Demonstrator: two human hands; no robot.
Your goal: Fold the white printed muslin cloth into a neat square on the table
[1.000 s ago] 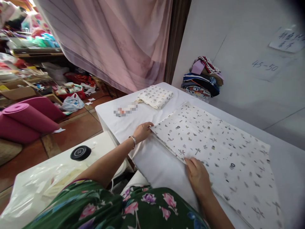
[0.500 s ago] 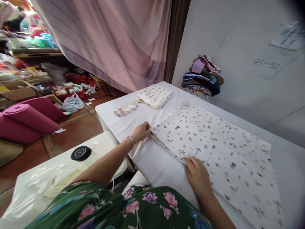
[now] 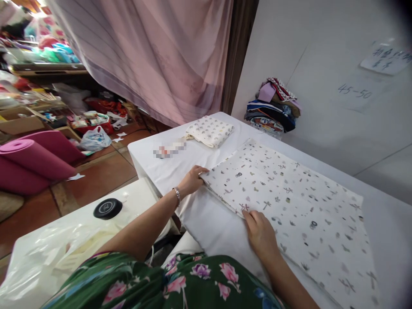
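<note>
A large white cloth (image 3: pixel 289 206) printed with small palm trees and other motifs lies folded in layers across the white-covered table (image 3: pixel 219 240). My left hand (image 3: pixel 192 180), with a silver bracelet at the wrist, pinches its near left corner. Farther along the near edge, my right hand (image 3: pixel 260 229) grips the cloth between thumb and fingers. Beyond my left hand rests a smaller folded printed cloth (image 3: pixel 210 131), and beside it lies a blurred-out item (image 3: pixel 169 149).
To my left stands a white surface with a round black object (image 3: pixel 108 208) and clear plastic (image 3: pixel 48 257). Folded clothes (image 3: pixel 272 105) are stacked by the wall. A pink curtain (image 3: pixel 154 56) hangs behind the table. Pink rolled mats (image 3: pixel 35 163) and cluttered boxes sit at left.
My right hand has shifted slightly left along the cloth's near edge. My left fingers have moved a little at the corner, still holding it. The camera view has shifted slightly.
</note>
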